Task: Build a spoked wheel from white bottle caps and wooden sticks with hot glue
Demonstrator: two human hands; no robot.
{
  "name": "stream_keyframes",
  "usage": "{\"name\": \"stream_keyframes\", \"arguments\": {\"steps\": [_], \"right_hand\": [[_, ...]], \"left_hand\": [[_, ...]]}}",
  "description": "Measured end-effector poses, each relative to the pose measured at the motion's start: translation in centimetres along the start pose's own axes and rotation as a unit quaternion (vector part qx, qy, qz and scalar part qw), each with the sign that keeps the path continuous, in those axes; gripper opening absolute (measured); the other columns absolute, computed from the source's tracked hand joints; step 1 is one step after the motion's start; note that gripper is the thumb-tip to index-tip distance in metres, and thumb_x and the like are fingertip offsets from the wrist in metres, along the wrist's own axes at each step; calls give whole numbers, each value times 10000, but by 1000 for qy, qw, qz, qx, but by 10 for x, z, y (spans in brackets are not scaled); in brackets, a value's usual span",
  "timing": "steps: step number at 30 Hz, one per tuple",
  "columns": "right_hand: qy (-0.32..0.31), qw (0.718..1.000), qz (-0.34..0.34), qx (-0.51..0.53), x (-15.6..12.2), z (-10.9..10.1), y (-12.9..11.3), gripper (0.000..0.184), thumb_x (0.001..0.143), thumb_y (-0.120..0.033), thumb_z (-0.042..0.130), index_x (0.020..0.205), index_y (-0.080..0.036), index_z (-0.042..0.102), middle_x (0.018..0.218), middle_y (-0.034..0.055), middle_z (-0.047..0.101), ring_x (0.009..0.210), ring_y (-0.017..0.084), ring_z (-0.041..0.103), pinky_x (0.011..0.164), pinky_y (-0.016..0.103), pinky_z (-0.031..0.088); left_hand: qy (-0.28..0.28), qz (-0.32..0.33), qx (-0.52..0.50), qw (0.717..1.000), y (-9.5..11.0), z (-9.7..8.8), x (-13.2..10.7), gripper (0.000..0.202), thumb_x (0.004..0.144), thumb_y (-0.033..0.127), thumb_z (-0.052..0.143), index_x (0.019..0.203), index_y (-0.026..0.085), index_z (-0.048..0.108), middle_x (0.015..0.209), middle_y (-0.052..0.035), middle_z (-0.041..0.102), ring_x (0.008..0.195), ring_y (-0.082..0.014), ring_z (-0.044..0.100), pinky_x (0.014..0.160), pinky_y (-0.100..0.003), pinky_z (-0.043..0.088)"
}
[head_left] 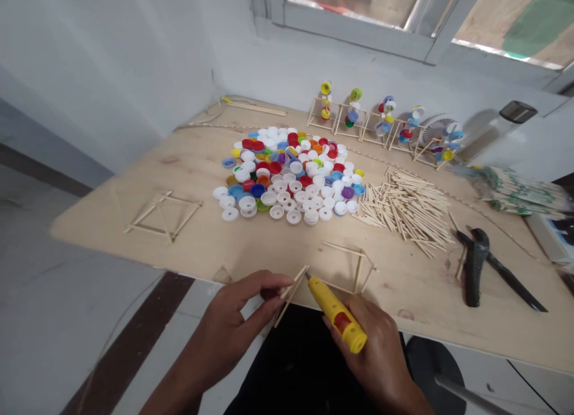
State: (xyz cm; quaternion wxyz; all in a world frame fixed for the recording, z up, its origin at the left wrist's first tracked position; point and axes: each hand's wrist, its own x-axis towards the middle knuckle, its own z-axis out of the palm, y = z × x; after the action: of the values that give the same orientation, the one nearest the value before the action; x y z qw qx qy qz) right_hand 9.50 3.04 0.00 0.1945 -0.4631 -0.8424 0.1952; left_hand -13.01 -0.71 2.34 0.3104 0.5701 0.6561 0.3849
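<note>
My left hand (pixel 235 325) pinches two thin wooden sticks (pixel 291 290) held together at the table's near edge. My right hand (pixel 379 355) grips a yellow pen-shaped glue tool (pixel 336 313) with a red button. Its tip touches the upper end of the sticks. Just beyond lies a partly built stick frame (pixel 354 265) on the wooden table (pixel 206 247).
A heap of coloured and white bottle caps (pixel 291 173) fills the table's middle, with a pile of sticks (pixel 408 208) to its right. Black pliers (pixel 478 259) lie further right. Another stick frame (pixel 164 214) lies left. Several cap-and-stick models (pixel 385 125) stand along the back wall.
</note>
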Motion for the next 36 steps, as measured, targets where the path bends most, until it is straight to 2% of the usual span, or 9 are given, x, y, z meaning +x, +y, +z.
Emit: {"name": "stream_keyframes", "arguments": {"steps": [6, 15, 21, 29, 36], "right_hand": [[15, 1000, 1, -1, 0, 3, -2, 124, 847, -270, 526, 741, -205, 527, 622, 9, 609, 545, 173, 575, 503, 256, 362], [29, 998, -22, -43, 1, 3, -4, 157, 850, -241, 492, 697, -209, 470, 566, 2, 578, 482, 156, 543, 467, 248, 337], [32, 999, -14, -42, 1, 2, -5, 179, 858, -265, 490, 690, -205, 475, 565, 10, 583, 473, 155, 541, 455, 248, 336], [35, 998, -27, -48, 1, 3, -4, 211, 869, -286, 484, 675, -208, 460, 552, -5, 572, 466, 145, 535, 456, 241, 323], [23, 999, -9, -48, 0, 3, -3, 201, 849, -276, 503, 667, -213, 446, 547, -7, 559, 467, 150, 527, 461, 248, 317]], "left_hand": [[-4, 29, -3, 1000, -4, 2, -3, 172, 799, 283, 586, 943, 305, 679, 779, 47, 710, 673, -114, 643, 647, -179, 496], [-1, 42, -7, 999, -5, 1, -2, 182, 805, 260, 586, 958, 316, 666, 778, 53, 703, 679, -110, 643, 655, -174, 497], [-1, 52, -8, 999, -4, -1, -2, 156, 804, 255, 587, 929, 306, 666, 755, 62, 699, 658, -100, 638, 644, -162, 492], [-3, 33, 6, 999, -1, -2, -2, 161, 800, 262, 572, 920, 290, 677, 751, 60, 704, 657, -95, 644, 647, -166, 501], [-8, 38, 10, 999, 0, -1, 0, 163, 804, 268, 572, 927, 291, 677, 752, 59, 706, 656, -98, 645, 643, -172, 505]]}}
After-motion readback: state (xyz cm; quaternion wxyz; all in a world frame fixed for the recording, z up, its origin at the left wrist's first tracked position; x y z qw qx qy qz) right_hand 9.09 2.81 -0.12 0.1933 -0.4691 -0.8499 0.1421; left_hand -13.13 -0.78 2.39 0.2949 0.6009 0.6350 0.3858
